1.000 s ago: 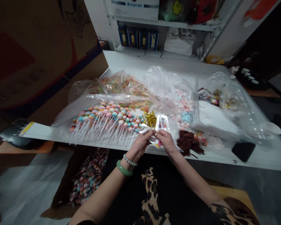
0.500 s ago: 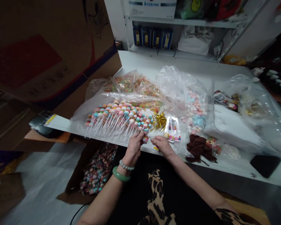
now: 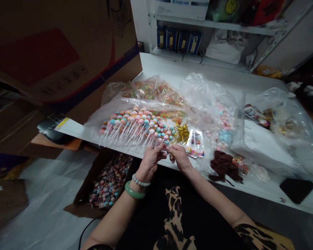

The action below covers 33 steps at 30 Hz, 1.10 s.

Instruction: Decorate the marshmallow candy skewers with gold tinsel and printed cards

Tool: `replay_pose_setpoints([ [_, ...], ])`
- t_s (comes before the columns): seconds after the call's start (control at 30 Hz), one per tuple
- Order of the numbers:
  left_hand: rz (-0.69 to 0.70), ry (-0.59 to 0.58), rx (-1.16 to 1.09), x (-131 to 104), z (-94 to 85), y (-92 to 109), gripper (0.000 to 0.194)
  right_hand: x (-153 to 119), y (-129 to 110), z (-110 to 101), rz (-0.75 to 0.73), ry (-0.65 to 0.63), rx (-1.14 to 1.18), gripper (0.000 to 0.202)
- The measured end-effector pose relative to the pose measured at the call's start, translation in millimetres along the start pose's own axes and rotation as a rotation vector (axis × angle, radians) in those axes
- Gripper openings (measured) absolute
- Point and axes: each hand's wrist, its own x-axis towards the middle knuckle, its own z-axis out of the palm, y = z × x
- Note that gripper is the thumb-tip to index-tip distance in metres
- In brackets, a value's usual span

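My left hand (image 3: 151,159) is closed on a small candy packet (image 3: 163,147), mostly hidden by its fingers. Right against it, my right hand (image 3: 179,157) pinches at the packet's side; what lies between its fingertips is too small to make out. Just beyond the hands, rows of striped candy lollipops (image 3: 135,121) with white sticks lie on clear plastic. A heap of gold twist ties (image 3: 182,133) sits beyond the right hand. Beside it lies a printed silvery pouch (image 3: 196,142) with coloured dots along its bottom.
Clear bags of gummy candies (image 3: 156,91) and pastel candies (image 3: 224,126) lie farther back. On the right are a brown cloth (image 3: 223,165), a stack of white bags (image 3: 266,146) and a black object (image 3: 297,190). A carton of wrapped candies (image 3: 111,182) stands below the table's left edge.
My right hand has moved left to meet the left hand, closing the small gap between them. The whole view has shifted slightly, so the table appears farther right.
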Motion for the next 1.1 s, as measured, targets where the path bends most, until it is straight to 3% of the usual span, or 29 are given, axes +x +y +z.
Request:
replay_pose_setpoints([
  [0.13,0.153,0.09,-0.089,8.3,-1.1,-10.3,0.037,-3.0,4.6,1.4,-0.043,-0.054,0.04,0.016],
  [0.27,0.139,-0.036,-0.116,12.9,-3.8,-9.7,0.034,-4.6,6.2,-2.3,0.074,-0.105,0.19,0.017],
  [0.43,0.145,0.045,-0.04,3.6,-10.1,-6.1,0.043,-4.9,6.1,-8.4,-0.04,0.065,0.125,0.018],
  [0.6,0.014,-0.025,0.063,-6.0,-9.5,-13.7,0.044,-4.6,11.7,-5.1,-0.065,0.12,-0.094,0.024],
  [0.7,0.011,0.017,0.044,-3.8,-15.3,-13.1,0.038,-4.4,15.9,-2.1,-0.096,0.057,-0.236,0.032],
  [0.87,-0.143,-0.04,0.042,-1.9,-33.7,-4.1,0.03,-3.8,12.8,0.2,-0.262,-0.043,-0.485,0.037],
  [0.97,-0.062,0.006,0.017,-1.5,-40.4,-2.4,0.029,2.8,7.9,0.4,-0.173,-0.134,-0.446,0.036],
  [1.03,0.021,0.051,0.0,-1.0,-41.8,-2.3,0.03,13.4,6.1,0.9,-0.09,-0.068,-0.438,0.037],
  [1.1,0.084,0.076,-0.029,-1.0,-41.1,-1.9,0.034,28.6,6.5,3.4,-0.058,0.09,-0.505,0.038],
])
